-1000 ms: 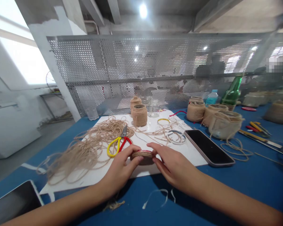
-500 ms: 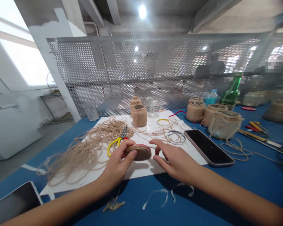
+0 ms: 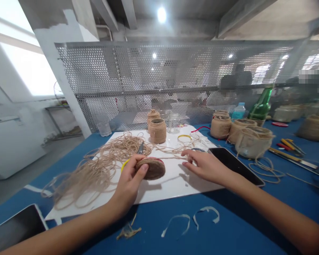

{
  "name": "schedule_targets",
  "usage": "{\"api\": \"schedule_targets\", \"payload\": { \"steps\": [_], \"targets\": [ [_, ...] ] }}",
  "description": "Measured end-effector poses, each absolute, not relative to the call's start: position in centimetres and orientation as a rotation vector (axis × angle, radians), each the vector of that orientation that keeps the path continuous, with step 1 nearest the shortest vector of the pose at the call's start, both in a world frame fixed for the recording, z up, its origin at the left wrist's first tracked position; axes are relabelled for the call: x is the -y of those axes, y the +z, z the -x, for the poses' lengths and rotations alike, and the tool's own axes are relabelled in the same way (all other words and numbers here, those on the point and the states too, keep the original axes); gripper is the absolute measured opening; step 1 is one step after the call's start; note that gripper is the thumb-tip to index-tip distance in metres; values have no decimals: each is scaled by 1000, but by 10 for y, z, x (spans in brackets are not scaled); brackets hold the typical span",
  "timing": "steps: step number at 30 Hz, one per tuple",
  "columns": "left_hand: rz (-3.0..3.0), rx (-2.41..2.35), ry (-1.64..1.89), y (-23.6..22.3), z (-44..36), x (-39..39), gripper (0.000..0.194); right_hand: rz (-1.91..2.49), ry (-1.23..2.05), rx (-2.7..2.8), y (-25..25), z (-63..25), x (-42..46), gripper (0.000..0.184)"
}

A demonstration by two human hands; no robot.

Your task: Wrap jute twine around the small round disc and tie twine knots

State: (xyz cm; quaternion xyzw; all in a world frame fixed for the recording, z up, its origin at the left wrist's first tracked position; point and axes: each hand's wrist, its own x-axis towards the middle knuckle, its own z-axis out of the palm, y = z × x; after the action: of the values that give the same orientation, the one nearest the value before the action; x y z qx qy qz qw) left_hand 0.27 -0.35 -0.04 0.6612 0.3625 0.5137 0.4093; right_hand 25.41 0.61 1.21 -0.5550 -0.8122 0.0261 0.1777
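Observation:
My left hand (image 3: 133,177) grips a round jar lid (image 3: 152,169) by its left side, thumb on the near face. Brown twine covers that face, and a strip of red shows along the top edge. From the lid a strand of twine (image 3: 172,158) runs right to my right hand (image 3: 203,164), whose curled fingers hold it. Behind my left hand lie scissors (image 3: 140,148) with yellow handles, mostly hidden. A loose heap of twine (image 3: 117,150) spreads over the white sheet (image 3: 159,193) to the left.
Twine-wrapped jars (image 3: 158,131) and a clear glass jar (image 3: 173,123) stand at the back. On the right are a phone (image 3: 234,164), more wrapped jars (image 3: 220,126), a green bottle (image 3: 261,104) and tools (image 3: 292,146). A tablet-like device (image 3: 18,226) lies at front left.
My right hand has moved right, away from the lid, drawing the strand out longer. My left hand and the lid have shifted slightly left, and the lid's face is turned more toward me.

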Motion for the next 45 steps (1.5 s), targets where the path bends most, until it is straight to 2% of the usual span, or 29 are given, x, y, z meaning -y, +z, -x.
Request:
{"api": "schedule_targets", "payload": {
  "steps": [6,12,14,19,21,24,28,29,33,38,45],
  "targets": [
    [-1645,-866,1366,0,-3,4,11,1739,-12,2267,11,-288,-31,29],
    [-1677,-950,1300,9,-4,9,14,1662,73,2345,9,-304,-39,30],
    [-1696,-960,1273,9,-4,10,16,1605,131,2396,9,-303,-36,38],
    [-1893,-1029,1220,4,-1,10,15,1503,258,2483,15,-295,-23,74],
    [-1953,-1023,1209,1,0,9,15,1423,373,2518,21,-288,-16,78],
    [-2028,-1029,1159,-2,-1,8,14,1279,407,2493,29,-270,-2,70],
    [-2100,-1000,1078,-1,-5,9,13,1154,181,2264,35,-238,22,31],
    [-2114,-998,1058,-1,-6,9,12,1089,118,2219,35,-231,27,26],
    [-2186,-1021,959,1,-11,13,11,656,-165,2378,34,-214,44,34],
    [-2233,-967,932,1,-13,16,10,297,-656,2642,24,-204,49,25],
    [-2248,-955,883,3,-13,19,12,321,-935,2591,27,-206,46,24]
  ]
}}
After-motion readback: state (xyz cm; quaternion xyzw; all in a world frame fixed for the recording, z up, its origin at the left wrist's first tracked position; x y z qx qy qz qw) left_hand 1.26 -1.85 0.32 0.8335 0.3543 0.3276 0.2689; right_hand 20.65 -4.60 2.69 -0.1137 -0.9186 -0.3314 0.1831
